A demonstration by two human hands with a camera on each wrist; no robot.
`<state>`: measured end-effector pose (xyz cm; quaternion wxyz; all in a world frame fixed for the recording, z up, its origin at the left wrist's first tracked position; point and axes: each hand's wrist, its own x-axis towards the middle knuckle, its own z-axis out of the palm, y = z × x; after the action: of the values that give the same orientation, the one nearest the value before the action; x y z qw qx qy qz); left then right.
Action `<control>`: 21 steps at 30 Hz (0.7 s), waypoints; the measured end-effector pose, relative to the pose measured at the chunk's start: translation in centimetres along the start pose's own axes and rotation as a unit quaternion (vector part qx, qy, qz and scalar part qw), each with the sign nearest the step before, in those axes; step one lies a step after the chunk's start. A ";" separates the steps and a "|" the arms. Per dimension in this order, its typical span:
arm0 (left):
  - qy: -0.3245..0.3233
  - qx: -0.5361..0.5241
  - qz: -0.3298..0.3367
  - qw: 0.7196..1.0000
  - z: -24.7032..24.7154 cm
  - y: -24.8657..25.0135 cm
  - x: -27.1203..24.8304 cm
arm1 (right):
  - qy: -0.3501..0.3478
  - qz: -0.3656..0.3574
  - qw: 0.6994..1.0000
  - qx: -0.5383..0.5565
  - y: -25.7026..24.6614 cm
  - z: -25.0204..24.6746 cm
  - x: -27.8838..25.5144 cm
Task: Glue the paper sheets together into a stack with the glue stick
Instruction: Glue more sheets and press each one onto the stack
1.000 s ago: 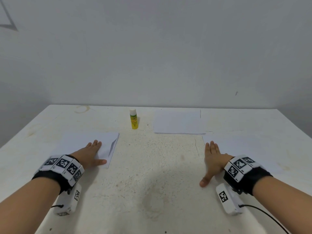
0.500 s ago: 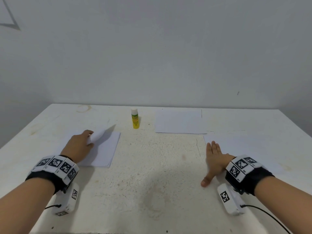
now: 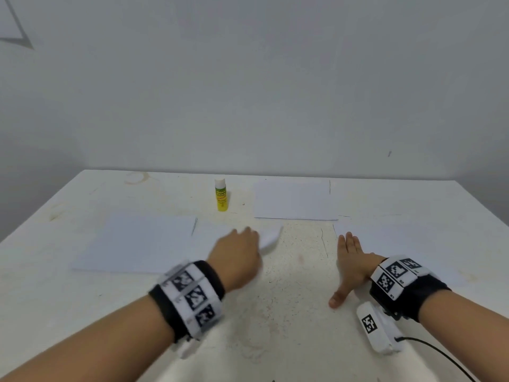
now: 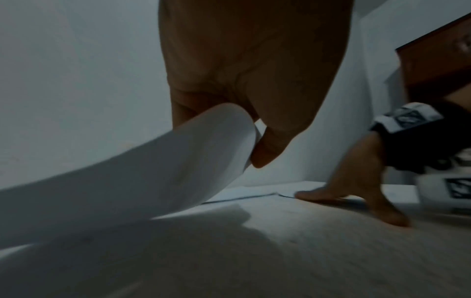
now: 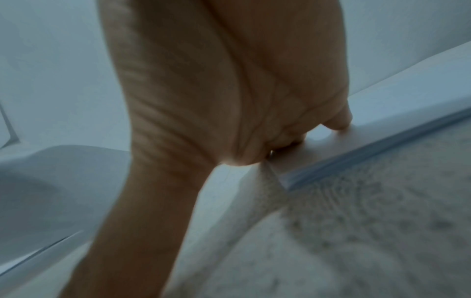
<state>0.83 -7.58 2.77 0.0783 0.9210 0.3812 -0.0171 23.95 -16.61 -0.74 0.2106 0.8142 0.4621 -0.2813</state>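
A yellow glue stick (image 3: 221, 195) with a white cap stands upright at the back middle of the table. My left hand (image 3: 248, 238) pinches one white sheet (image 3: 271, 237) by its curled corner, held over the table's middle. In the left wrist view the thumb and fingers (image 4: 265, 149) grip that bent sheet (image 4: 153, 181). The left pile of paper (image 3: 137, 244) lies flat behind my left wrist. My right hand (image 3: 348, 244) rests flat, fingers straight, on the edge of the right paper pile (image 3: 391, 238). The right wrist view shows its fingertips (image 5: 339, 121) on that paper (image 5: 397, 121).
A third paper pile (image 3: 294, 199) lies at the back, right of the glue stick. The white speckled table (image 3: 289, 312) has a crack line near my right hand. A grey wall stands right behind the table's far edge.
My left hand has lifted one sheet off the left pile and carried it rightward to the table's middle. The right hand has stayed flat on the right pile.
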 end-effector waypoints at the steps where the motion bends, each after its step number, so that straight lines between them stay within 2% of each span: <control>1: -0.033 0.000 0.009 0.999 0.8 1.2 0.3 | -0.002 -0.005 1.000 -0.002 0.0 -0.1 -0.1; 4: -0.113 0.025 0.018 0.993 2.5 3.0 1.2 | 0.011 -0.025 1.000 -0.001 0.2 -0.3 0.3; 7: -0.161 0.024 0.029 0.986 2.9 3.1 1.7 | 0.055 -0.044 0.997 0.015 0.8 -1.1 1.0; 10: -0.175 0.056 0.076 0.980 2.6 2.4 2.2 | 0.119 -0.042 0.991 0.049 1.8 -1.8 2.0; 16: -0.200 0.055 0.142 0.968 2.2 -0.6 3.2 | 0.180 -0.021 0.976 0.117 2.4 -3.4 2.8; 18: -0.194 0.046 0.156 0.967 2.3 -1.5 3.2 | 0.248 -0.032 0.956 0.155 1.5 -4.5 1.7; 21: -0.217 0.049 0.138 0.965 2.5 -2.7 3.3 | 0.325 -0.106 0.913 0.225 -1.0 -6.4 0.9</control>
<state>1.34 -3.83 -0.37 0.1155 0.9415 0.2232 -0.2247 25.16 -11.72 3.35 -0.1703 0.8330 0.5129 -0.1185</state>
